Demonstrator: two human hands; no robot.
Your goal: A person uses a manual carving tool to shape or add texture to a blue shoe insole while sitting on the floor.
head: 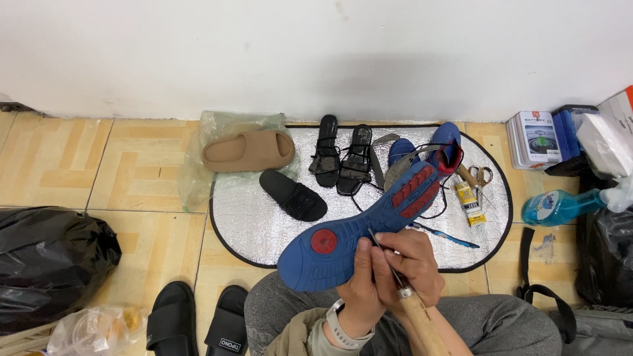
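Observation:
A blue sports shoe (369, 221) with red sole patches is held sole-up over my lap. My left hand (362, 283) grips its heel end from below. My right hand (412, 264) holds an awl (403, 290) with a wooden handle, its thin metal point touching the edge of the sole near the middle. The shoe's upper and black laces hang toward the silver mat (257, 217).
On the mat lie a tan slide (247, 150), a black slide (293, 196), a pair of black strappy sandals (343, 158), scissors (480, 175), a glue tube (469, 201) and a toothbrush (445, 235). A black bag (49, 264) sits left. Black slippers (198, 323) lie beside my knee. A blue spray bottle (560, 206) and boxes (535, 138) are right.

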